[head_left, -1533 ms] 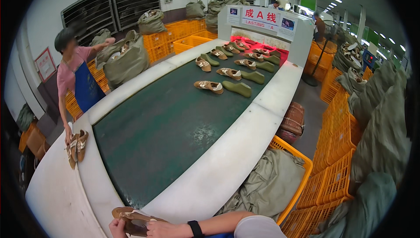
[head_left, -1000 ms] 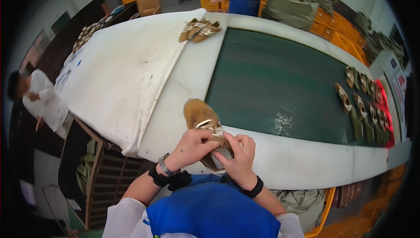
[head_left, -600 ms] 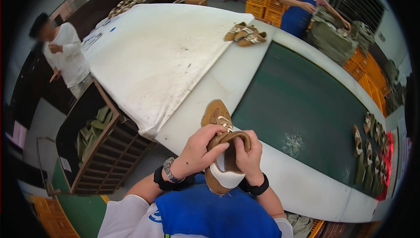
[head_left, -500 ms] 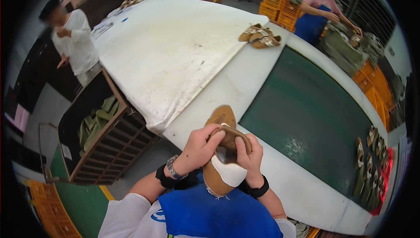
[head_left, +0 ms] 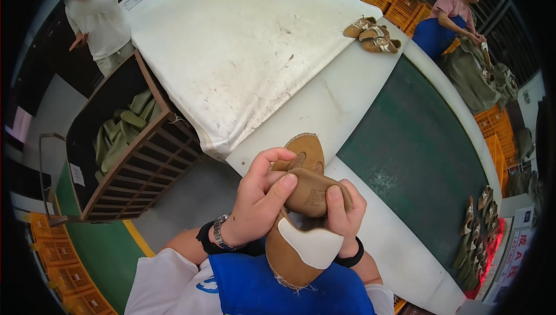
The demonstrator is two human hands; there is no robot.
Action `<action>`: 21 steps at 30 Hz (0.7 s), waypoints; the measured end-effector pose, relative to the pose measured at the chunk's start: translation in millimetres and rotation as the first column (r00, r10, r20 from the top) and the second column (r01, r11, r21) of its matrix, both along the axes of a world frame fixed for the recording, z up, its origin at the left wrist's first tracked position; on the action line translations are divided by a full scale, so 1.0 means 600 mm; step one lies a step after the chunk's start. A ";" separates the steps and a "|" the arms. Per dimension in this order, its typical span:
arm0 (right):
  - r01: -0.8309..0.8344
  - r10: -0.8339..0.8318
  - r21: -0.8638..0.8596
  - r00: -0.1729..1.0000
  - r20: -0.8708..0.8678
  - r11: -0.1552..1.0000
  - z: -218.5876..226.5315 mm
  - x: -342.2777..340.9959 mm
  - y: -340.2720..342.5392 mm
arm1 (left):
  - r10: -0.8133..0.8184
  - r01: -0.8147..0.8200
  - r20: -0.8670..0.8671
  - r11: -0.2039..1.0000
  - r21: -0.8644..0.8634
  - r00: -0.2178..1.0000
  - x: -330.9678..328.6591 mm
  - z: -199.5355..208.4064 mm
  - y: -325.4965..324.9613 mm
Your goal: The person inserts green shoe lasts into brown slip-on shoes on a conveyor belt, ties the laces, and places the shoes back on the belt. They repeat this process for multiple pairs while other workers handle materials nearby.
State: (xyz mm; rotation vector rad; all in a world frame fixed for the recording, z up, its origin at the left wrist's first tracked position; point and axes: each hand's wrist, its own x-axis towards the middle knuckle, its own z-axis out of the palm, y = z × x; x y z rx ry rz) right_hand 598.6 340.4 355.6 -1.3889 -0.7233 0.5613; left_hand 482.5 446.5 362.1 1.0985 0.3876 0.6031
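A brown shoe upper (head_left: 307,242) with a white panel and frayed lower edge is held between both my hands, in front of my blue apron (head_left: 278,292). My left hand (head_left: 258,202) has its thumb pressed on the upper's soft brown tongue (head_left: 307,193), with its fingers curled behind. On the other side, my right hand (head_left: 344,213) pinches the tongue's edge between thumb and fingers. The tongue is bent toward me and shows small printing. Beyond the fingers, the far brown end of the upper points away from me.
A white-covered table (head_left: 231,54) lies ahead, beside a dark green conveyor belt (head_left: 399,158). Several shoe uppers (head_left: 376,34) sit at the belt's far end; more uppers (head_left: 478,234) lie at right. A slatted cart (head_left: 145,158) holds green pieces. Two people stand across.
My view has tilted down and turned slightly. The tongue is folded further toward me, so its printed side shows. My left fingers have shifted on it. At right, the person's hands have moved.
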 end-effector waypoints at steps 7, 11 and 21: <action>0.039 -0.039 -0.023 0.999 -0.003 0.999 0.004 0.005 0.017 | -0.063 0.107 -0.152 0.947 0.302 0.986 0.010 0.009 0.041; 0.051 -0.034 -0.064 0.970 0.242 0.997 0.001 0.012 0.016 | -0.338 0.384 -0.239 0.904 0.186 0.910 0.015 0.011 0.070; 0.104 -0.079 -0.058 0.939 0.334 0.993 -0.008 0.025 0.015 | -0.439 0.437 -0.165 0.898 -0.047 0.883 0.046 -0.007 0.083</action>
